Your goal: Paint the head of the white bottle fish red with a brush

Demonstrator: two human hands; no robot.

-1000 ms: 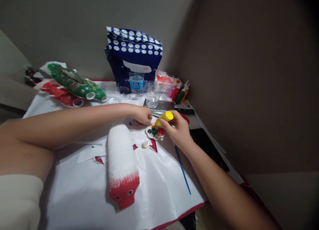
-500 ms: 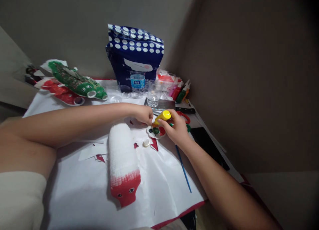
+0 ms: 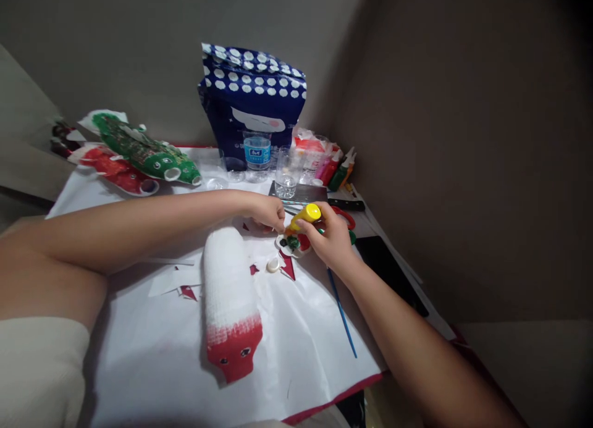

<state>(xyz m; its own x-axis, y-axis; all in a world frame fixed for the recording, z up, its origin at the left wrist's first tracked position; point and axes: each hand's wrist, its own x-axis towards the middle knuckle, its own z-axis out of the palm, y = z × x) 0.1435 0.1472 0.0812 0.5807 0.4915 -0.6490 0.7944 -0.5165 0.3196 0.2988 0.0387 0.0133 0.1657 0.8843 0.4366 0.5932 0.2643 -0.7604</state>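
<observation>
My right hand (image 3: 331, 233) grips a yellow bottle (image 3: 309, 215), tilted with its tip down over a small white palette (image 3: 283, 247) that bears dark, green and red paint. Just left of the bottle's tip is my left hand (image 3: 271, 213), its fingers pinched together; what they hold is too small to make out. Nearer to me lies a white wrapped form (image 3: 228, 280) with a red painted end and two eyes. A small white round piece (image 3: 273, 265) sits beside the palette.
Behind stand a blue bag (image 3: 254, 94), a clear cup (image 3: 286, 175) and paint bottles (image 3: 340, 172). Green (image 3: 148, 153) and red (image 3: 115, 172) fish shapes lie back left. Right are a knife (image 3: 346, 204), red scissors (image 3: 345, 217), a blue brush (image 3: 341, 314) and a black slab (image 3: 391, 273).
The view has shifted very slightly. The yellow bottle, still in my right hand, sits a little lower over the palette.
</observation>
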